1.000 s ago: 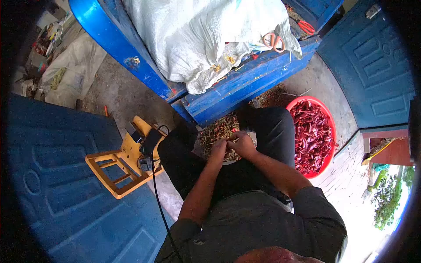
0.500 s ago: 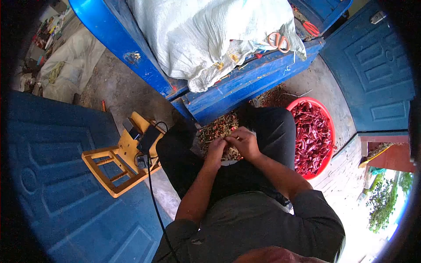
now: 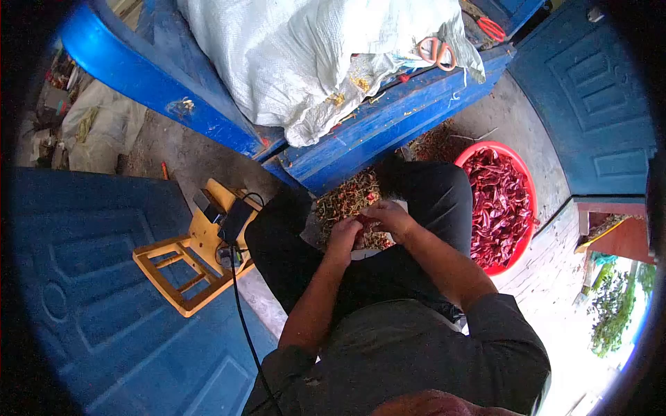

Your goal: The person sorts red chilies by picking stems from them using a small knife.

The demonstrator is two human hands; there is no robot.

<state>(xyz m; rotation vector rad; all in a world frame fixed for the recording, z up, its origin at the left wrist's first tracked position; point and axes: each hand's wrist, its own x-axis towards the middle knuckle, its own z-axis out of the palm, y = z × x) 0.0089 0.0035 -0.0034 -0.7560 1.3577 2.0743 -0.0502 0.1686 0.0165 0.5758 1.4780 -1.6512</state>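
Observation:
My left hand (image 3: 343, 237) and my right hand (image 3: 390, 219) meet over a container of stems and red bits (image 3: 347, 201) between my knees. Between the closed fingers of both hands is a dark red dried chili (image 3: 365, 220), partly covered by them. Beside my right knee stands a red basin (image 3: 531, 208) full of dried red chilies (image 3: 496, 208).
A blue bench (image 3: 388, 139) in front bears a white woven sack (image 3: 277, 62), pink-handled scissors (image 3: 437, 53) and red-handled scissors (image 3: 491, 29). At the left is a wooden chair (image 3: 184, 277) with a black device and a cable. Blue doors (image 3: 90, 277) flank both sides.
The view has shifted slightly. A dark red chili now shows between my hands, where little was visible before. Both hands stay close together over the container.

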